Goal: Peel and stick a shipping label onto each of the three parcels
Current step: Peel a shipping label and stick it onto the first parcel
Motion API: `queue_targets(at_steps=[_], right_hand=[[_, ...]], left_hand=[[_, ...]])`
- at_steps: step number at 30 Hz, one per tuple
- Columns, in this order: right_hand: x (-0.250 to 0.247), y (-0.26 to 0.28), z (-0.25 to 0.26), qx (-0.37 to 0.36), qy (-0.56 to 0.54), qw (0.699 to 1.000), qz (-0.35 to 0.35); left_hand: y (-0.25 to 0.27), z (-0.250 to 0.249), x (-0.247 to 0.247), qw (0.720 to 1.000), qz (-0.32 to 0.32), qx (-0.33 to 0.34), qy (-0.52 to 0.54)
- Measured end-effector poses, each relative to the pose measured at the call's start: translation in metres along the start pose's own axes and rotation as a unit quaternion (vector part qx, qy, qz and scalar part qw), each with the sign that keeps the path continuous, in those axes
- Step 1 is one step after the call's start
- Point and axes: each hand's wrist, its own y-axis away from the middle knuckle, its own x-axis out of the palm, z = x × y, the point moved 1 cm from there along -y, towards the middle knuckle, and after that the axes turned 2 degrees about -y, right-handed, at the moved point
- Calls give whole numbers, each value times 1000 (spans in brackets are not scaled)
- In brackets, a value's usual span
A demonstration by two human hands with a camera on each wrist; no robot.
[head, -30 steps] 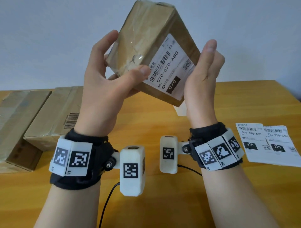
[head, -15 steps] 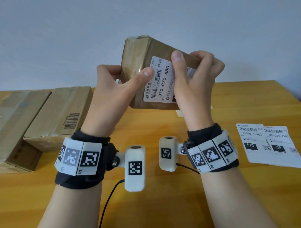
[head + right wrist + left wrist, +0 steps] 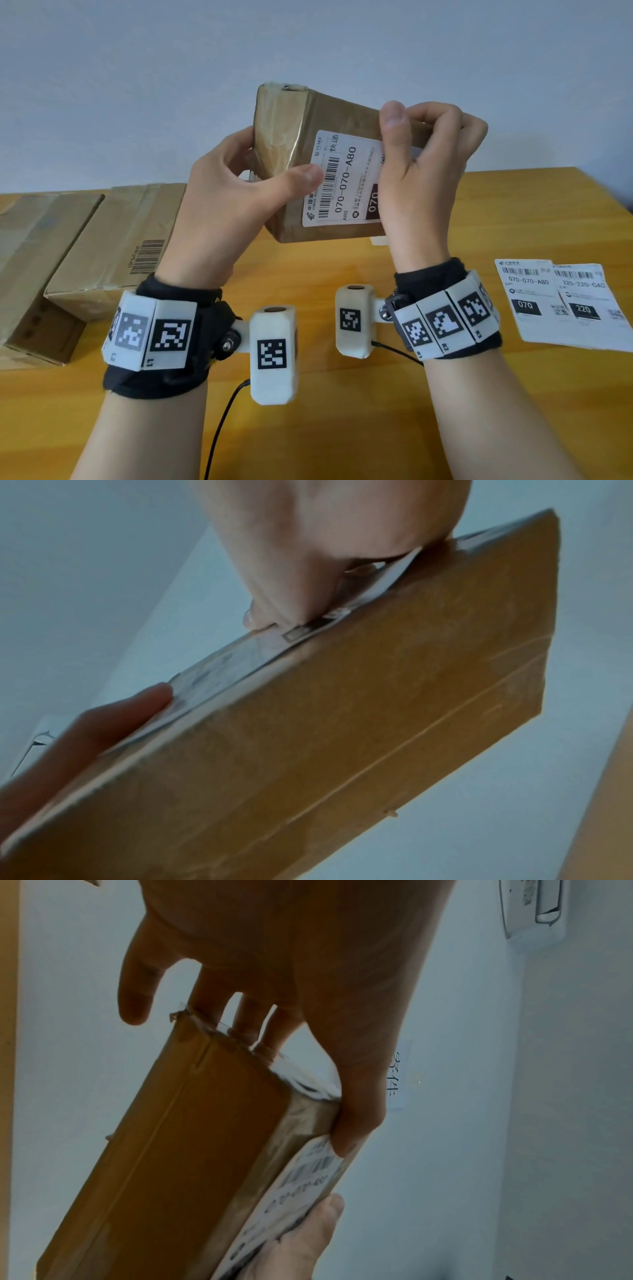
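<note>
Parcel (image 3: 301,164): brown taped box, raised clear of the wooden table (image 3: 342,394), tilted. Shipping label (image 3: 342,181) (reads 070-070-A80) stuck on its near face. Left hand (image 3: 236,205): grasps the box's left end, thumb on the label's edge. Right hand (image 3: 421,164): fingers curled over the right end, thumb flat on the label. Two boxes (image 3: 113,246) lie far left; two loose labels (image 3: 561,301) at right.
</note>
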Motion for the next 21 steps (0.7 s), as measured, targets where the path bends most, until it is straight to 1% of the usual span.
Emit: queue_targets(at_steps=[5,10,16,21], right_hand=[[-4,-6,-7,22,-29,999,-15],[-7,-7,-10,31,-24,999,-14],[-10,-12,-9,6,-21,996,-85],[-12,-10,-11,-4,-1,995,-95]], left_hand=[[1,-2,0,1000,2,19,3],[2,-1,-1,1000,6,25,-5],[3,-3,0,999,13,33,-1],[3,-3,-1,1000,14,21,14]])
